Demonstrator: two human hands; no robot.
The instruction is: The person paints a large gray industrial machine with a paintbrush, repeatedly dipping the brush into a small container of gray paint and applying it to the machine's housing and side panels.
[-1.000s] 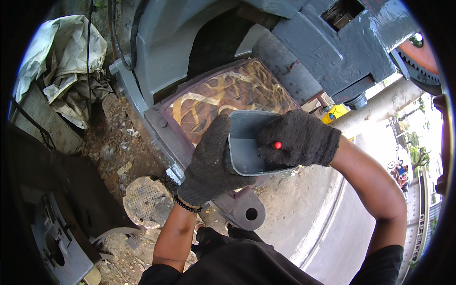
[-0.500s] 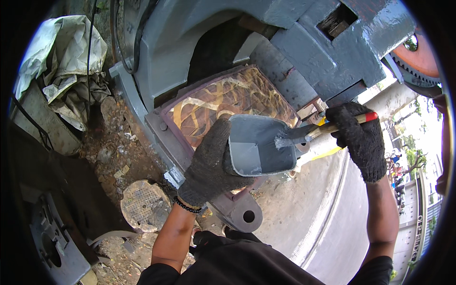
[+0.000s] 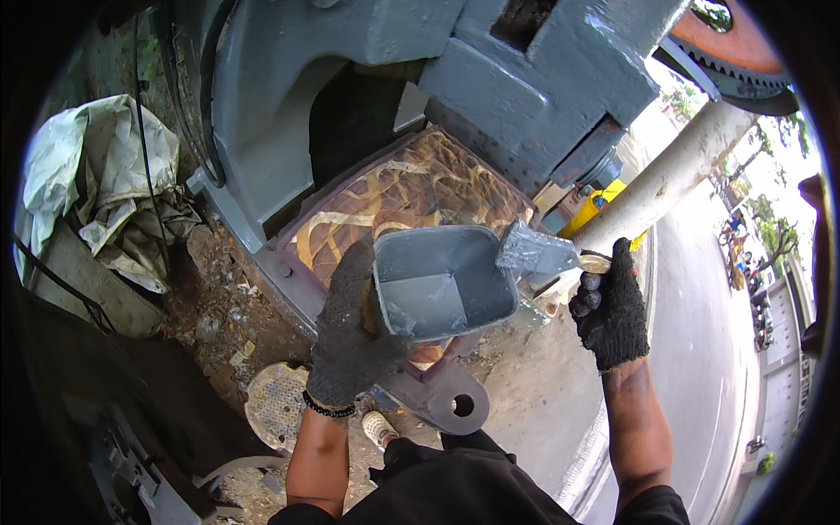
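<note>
My left hand [image 3: 350, 337], in a dark knitted glove, is closed on the left side of a grey plastic container [image 3: 437, 302]. Grey paint coats the container's inner walls and floor. My right hand [image 3: 612, 311], gloved alike, grips the handle of a paintbrush [image 3: 551, 252]. Grey paint covers the brush head, whose bristles lie at the container's upper right rim. Behind the container, a brown-and-gold patterned cloth [image 3: 411, 188] is spread over the bed of a large grey-painted machine [image 3: 525, 105].
A crumpled whitish tarp [image 3: 96, 175] lies at the left, beside hanging black cables [image 3: 208, 96]. An orange gear wheel [image 3: 731, 39] sits at the upper right. A metal lug with a hole [image 3: 442, 394] projects near my feet. A round perforated cover [image 3: 276, 404] lies on the littered ground. A road [image 3: 700, 315] runs along the right.
The brush has come out of the container to its right rim and has turned, handle now lower right. My right hand has moved left and down. The view has shifted.
</note>
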